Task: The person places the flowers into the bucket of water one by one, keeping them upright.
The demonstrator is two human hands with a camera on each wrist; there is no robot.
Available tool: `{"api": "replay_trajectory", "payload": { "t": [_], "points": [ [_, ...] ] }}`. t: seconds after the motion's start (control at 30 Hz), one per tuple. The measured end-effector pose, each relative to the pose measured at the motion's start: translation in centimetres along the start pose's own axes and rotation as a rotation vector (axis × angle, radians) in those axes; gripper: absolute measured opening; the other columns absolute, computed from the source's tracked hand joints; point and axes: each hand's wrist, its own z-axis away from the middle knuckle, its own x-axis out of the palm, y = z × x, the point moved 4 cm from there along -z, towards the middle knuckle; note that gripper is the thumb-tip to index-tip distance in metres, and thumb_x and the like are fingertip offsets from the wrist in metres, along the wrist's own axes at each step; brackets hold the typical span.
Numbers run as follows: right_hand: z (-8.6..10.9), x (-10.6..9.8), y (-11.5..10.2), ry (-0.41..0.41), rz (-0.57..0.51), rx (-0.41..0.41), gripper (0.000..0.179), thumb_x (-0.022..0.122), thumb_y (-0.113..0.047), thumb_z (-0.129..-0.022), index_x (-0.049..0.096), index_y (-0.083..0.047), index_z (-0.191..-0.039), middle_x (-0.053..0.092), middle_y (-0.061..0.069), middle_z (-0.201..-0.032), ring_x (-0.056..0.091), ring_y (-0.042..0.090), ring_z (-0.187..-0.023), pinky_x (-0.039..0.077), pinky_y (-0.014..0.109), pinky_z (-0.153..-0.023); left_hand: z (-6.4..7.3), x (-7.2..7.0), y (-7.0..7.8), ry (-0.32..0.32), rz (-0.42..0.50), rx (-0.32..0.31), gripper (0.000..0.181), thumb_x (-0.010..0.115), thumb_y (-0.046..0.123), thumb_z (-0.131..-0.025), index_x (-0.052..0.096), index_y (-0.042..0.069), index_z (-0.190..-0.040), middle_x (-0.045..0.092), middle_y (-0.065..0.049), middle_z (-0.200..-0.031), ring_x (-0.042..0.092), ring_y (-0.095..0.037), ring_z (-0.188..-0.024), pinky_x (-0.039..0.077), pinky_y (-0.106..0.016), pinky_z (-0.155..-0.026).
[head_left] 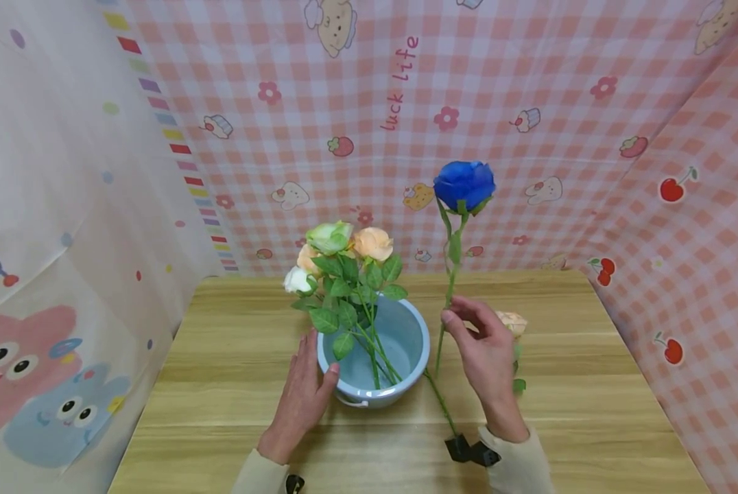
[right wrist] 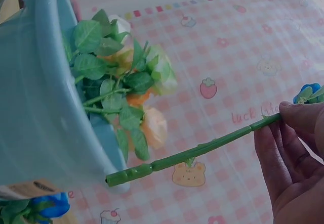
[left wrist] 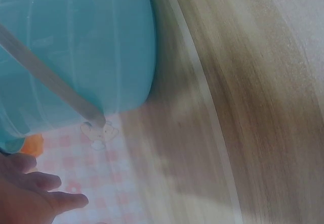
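Note:
A light blue bucket (head_left: 406, 322) with a thin handle stands on the table, holding several roses, among them a peach rose (head_left: 372, 243), a white rose (head_left: 298, 280) and a pale green rose (head_left: 330, 237). My left hand (head_left: 305, 391) rests along the bucket's left side, fingers straight, thumb by the rim. To the right, my right hand (head_left: 483, 343) pinches the stem of a blue rose (head_left: 465, 185) between thumb and fingers. The bloom points up, and the bare stem end (right wrist: 126, 175) hangs beside the bucket's rim in the right wrist view.
A peach rose (head_left: 512, 322) lies behind my right hand, partly hidden. Another green stem (head_left: 439, 403) lies on the table at the bucket's right. A second blue rose (right wrist: 52, 205) shows beyond the bucket. Checked cloth (head_left: 369, 158) hangs behind the wooden table (head_left: 233, 384).

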Motion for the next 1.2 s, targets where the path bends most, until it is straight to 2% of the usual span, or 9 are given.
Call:
{"api": "replay_trajectory", "payload": {
  "t": [0.6,0.87,1.2],
  "points": [
    [-0.9,2.8,-0.5,-0.014,-0.063,0.013,0.025,0.075,0.008,-0.089,0.073,0.008,-0.114,0.072,0.001,-0.096,0.072,0.009,-0.087,0.061,0.024,-0.075,0.0,0.0,0.2,-0.007,-0.005,0.000,0.078,0.045,0.041,-0.106,0.016,-0.005,-0.163,0.020,-0.026,-0.168,0.021,-0.047,-0.153,0.020,-0.065,-0.121],
    [-1.0,3.9,-0.2,-0.041,-0.069,0.017,0.026,0.075,0.006,-0.090,0.073,0.006,-0.115,0.070,0.022,-0.100,0.071,0.011,-0.088,0.061,0.025,-0.074,0.1,0.0,0.1,-0.012,-0.003,-0.010,0.078,0.046,0.040,-0.106,0.015,-0.004,-0.163,0.019,-0.025,-0.168,0.020,-0.045,-0.154,0.020,-0.064,-0.121],
    [-0.7,4.8,1.5,-0.080,-0.048,0.080,0.024,0.075,0.001,-0.092,0.074,0.002,-0.116,0.072,0.017,-0.100,0.071,0.015,-0.092,0.061,0.026,-0.075,0.1,0.0,0.1,-0.012,0.006,-0.014,0.079,0.045,0.041,-0.106,0.016,-0.004,-0.163,0.020,-0.025,-0.168,0.020,-0.046,-0.154,0.020,-0.063,-0.121]
  ]
}}
